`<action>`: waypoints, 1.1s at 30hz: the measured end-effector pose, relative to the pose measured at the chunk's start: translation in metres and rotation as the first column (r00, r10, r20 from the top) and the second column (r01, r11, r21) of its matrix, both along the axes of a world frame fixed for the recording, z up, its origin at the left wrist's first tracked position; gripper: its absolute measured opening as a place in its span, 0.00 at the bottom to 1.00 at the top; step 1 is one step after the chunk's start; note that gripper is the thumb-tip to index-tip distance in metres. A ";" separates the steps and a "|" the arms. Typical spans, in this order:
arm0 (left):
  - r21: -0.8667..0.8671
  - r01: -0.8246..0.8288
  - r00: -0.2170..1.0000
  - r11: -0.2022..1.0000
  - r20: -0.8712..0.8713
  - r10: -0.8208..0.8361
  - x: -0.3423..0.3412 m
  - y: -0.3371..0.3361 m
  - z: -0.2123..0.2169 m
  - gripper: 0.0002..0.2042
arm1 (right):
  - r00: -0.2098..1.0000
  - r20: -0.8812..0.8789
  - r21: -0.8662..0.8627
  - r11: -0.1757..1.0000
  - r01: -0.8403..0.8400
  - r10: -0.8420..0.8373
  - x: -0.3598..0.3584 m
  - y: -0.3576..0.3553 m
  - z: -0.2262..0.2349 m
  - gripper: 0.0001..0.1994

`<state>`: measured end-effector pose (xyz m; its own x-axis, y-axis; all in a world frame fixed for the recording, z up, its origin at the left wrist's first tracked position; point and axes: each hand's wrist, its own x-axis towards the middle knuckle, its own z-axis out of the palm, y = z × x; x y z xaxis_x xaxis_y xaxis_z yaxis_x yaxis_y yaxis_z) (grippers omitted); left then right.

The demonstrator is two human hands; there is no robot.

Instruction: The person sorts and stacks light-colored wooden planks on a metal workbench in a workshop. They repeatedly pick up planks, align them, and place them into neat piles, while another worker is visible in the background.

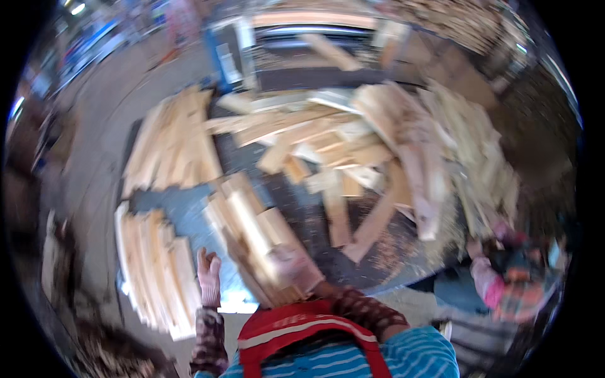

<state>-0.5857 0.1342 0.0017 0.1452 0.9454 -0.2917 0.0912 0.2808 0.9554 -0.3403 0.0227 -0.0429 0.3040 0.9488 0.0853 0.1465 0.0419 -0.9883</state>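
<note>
Sprawling across the far side of the grey counter is a big loose heap of pale wood offcuts, boards lying crossed over one another at every angle, with sawdust scattered at its near edge. To the left sit two neater stacks of boards, one further back and one close to the person at the counter's near left edge. Between them and the heap, a bundle of short planks lies tilted, its near end held up at the person's chest. The right hand, in a pale glove, is closed over the near end of that bundle, its grip wrapped on the wood. The left hand, also gloved, is raised just beside the bundle with the fingers spread wide, touching nothing that I can make out. At the right edge, another person's sleeve in pink reaches toward the heap. Everything is motion-blurred.
</note>
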 end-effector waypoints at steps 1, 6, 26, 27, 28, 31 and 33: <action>-0.056 0.082 0.988 0.995 0.134 -0.074 0.037 -0.017 0.030 0.34 | 0.593 0.804 0.103 0.972 -0.210 0.043 -0.005 0.009 0.038 0.12; -0.262 0.180 0.905 0.948 0.422 -0.055 0.123 -0.024 0.044 0.26 | 0.865 0.412 0.003 0.949 -0.314 0.285 0.024 0.005 0.084 0.18; -0.305 0.395 0.784 0.866 0.604 -0.144 0.128 -0.013 0.070 0.42 | 0.396 0.878 -0.343 0.225 0.912 -0.269 0.351 -0.148 0.032 0.24; -0.322 0.439 0.753 0.839 0.642 -0.148 0.131 -0.013 0.066 0.42 | 0.490 0.779 -0.385 0.319 0.866 -0.390 0.345 -0.154 0.029 0.23; -0.336 0.485 0.720 0.808 0.678 -0.150 0.134 -0.012 0.059 0.43 | 0.577 0.653 -0.408 0.415 0.813 -0.490 0.340 -0.160 0.027 0.22; -0.440 0.456 0.693 0.774 0.721 0.000 0.154 -0.019 0.064 0.41 | 0.740 0.011 -0.354 0.690 0.632 -0.672 0.315 -0.182 0.028 0.25; -0.498 0.433 0.693 0.751 0.717 0.076 0.164 -0.025 0.066 0.39 | 0.605 -0.488 -0.325 0.774 0.544 -0.630 0.302 -0.202 0.024 0.26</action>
